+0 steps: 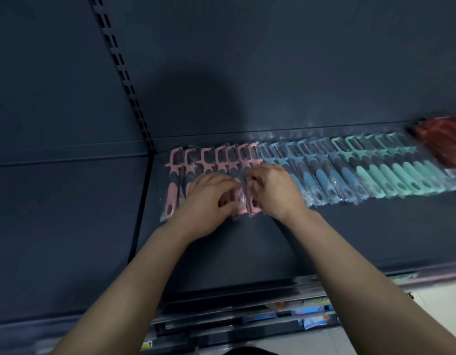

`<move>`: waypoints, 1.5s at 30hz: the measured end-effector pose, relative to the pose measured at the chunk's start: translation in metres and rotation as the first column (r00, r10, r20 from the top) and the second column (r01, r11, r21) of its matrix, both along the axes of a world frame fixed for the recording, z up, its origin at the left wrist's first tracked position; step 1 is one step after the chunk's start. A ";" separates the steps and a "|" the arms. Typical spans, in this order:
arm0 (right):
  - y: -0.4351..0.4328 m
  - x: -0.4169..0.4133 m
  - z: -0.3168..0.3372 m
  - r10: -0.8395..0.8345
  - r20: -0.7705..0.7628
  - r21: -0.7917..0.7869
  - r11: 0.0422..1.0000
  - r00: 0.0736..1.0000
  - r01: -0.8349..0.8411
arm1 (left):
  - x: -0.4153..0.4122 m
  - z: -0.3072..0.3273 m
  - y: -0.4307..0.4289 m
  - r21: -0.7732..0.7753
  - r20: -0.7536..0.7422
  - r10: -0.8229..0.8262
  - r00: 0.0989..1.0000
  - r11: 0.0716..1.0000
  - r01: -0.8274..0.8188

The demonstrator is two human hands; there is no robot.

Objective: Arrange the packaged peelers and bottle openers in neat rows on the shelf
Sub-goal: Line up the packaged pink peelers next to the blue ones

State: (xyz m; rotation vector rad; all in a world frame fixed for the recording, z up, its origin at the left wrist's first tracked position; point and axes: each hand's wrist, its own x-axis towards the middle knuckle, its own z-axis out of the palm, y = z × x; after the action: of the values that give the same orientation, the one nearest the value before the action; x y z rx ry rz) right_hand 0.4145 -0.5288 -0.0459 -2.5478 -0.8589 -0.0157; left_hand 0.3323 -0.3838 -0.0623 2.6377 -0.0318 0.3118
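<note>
A row of packaged peelers lies along the back of the dark shelf (350,239): pink ones (174,175) at the left, blue ones (321,175) in the middle, teal ones (391,175) to the right. Red packaged items (442,142) lie at the far right. My left hand (211,203) is over the pink peelers, its curled fingers pinching a pink package near its lower end. My right hand (273,188) sits beside it, where pink meets blue, its fingers curled on the edge of a pink package. The handles under both hands are partly hidden.
A slotted upright (124,80) divides this bay from the shelf (63,226) on the left. The dark back panel (273,60) rises behind the row. Lower shelves with coloured packs (314,316) show beneath the front edge, and pale floor (437,290) at lower right.
</note>
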 end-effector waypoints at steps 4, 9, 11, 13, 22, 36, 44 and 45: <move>-0.008 0.000 0.002 -0.011 0.008 0.055 0.998 1.000 0.010 | 0.002 -0.002 -0.008 0.100 -0.047 -0.008 0.999 0.995 0.012; -0.021 0.001 0.005 -0.029 -0.010 0.100 0.995 1.000 0.030 | 0.001 -0.001 -0.013 0.082 -0.049 0.017 0.999 0.997 -0.013; -0.023 0.001 0.006 -0.025 -0.003 0.108 0.994 1.000 0.025 | 0.001 0.000 -0.014 0.084 -0.062 0.027 0.998 0.996 -0.022; -0.024 0.001 0.008 -0.015 0.007 0.099 0.995 1.000 0.014 | -0.001 0.003 -0.014 0.054 -0.081 0.042 0.996 0.998 -0.037; -0.016 -0.009 0.021 0.044 0.085 -0.002 0.999 0.995 -0.044 | -0.028 0.018 0.003 0.031 0.023 0.140 0.990 0.990 -0.141; 0.055 -0.089 0.039 0.094 0.164 -0.090 0.993 0.982 -0.080 | -0.110 0.032 0.072 -0.021 0.063 0.212 0.975 0.977 -0.211; 0.124 -0.154 0.045 0.169 0.157 -0.088 0.984 0.973 -0.157 | -0.180 0.042 0.132 0.076 0.114 0.253 0.961 0.962 -0.262; 0.135 -0.162 0.045 0.180 0.164 -0.090 0.982 0.970 -0.166 | -0.190 0.043 0.141 0.084 0.121 0.263 0.957 0.958 -0.273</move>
State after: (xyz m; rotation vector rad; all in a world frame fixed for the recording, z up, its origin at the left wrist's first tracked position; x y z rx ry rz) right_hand 0.2520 -0.3941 -0.0006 -2.5600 -1.1670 -0.1529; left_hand 0.1422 -0.2424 -0.0192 2.7221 0.2850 0.5588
